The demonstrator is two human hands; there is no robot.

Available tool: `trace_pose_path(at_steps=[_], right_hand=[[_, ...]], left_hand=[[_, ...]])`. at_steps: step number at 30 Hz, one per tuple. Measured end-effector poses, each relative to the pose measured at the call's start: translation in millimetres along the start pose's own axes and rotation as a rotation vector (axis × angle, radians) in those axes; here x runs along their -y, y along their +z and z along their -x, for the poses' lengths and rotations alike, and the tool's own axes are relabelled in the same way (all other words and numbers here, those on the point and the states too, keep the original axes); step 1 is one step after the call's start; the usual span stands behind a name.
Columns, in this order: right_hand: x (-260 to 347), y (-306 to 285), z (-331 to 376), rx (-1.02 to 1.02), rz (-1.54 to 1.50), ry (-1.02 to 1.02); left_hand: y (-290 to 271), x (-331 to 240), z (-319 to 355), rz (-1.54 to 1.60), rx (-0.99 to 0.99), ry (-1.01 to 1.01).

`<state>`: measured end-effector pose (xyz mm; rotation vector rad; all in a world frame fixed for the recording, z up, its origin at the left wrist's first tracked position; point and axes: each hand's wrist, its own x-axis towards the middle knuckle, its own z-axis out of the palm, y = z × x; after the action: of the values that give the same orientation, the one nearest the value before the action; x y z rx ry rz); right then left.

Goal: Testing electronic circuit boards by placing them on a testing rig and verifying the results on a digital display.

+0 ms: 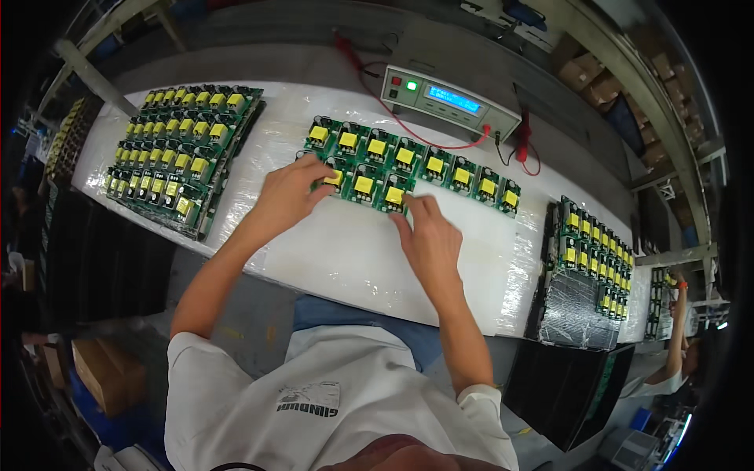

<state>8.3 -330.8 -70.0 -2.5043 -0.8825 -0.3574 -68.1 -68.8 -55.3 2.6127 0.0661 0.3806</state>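
Observation:
Green circuit boards with yellow transformers (408, 165) lie in two rows on the white, film-covered table (345, 251). My left hand (289, 192) rests on the near row's left end, fingers touching a board (334, 179). My right hand (428, 235) sits just right of it, fingertips pressing on the near row's right board (395, 195). Neither hand has lifted a board.
A stack of the same boards (181, 149) fills the table's left end, another stack (593, 251) sits on a wrapped block at the right. A grey test instrument (448, 100) with red leads (525, 137) stands behind. Another person's arm (677, 330) shows at far right.

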Motion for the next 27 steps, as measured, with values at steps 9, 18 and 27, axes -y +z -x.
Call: trace_pose_path(at_steps=[9,18,27], right_hand=[[-22,58,-53,0.160,0.170,0.004],[-11,32,-50,0.104,0.082,-0.044],[-74,-125,39,-0.034,-0.201,0.200]], left_hand=[[85,20,-80,-0.112,0.108,0.208],[59,20,-74,-0.070,0.139,0.179],[51,-89,-61,0.049,-0.022,0.417]])
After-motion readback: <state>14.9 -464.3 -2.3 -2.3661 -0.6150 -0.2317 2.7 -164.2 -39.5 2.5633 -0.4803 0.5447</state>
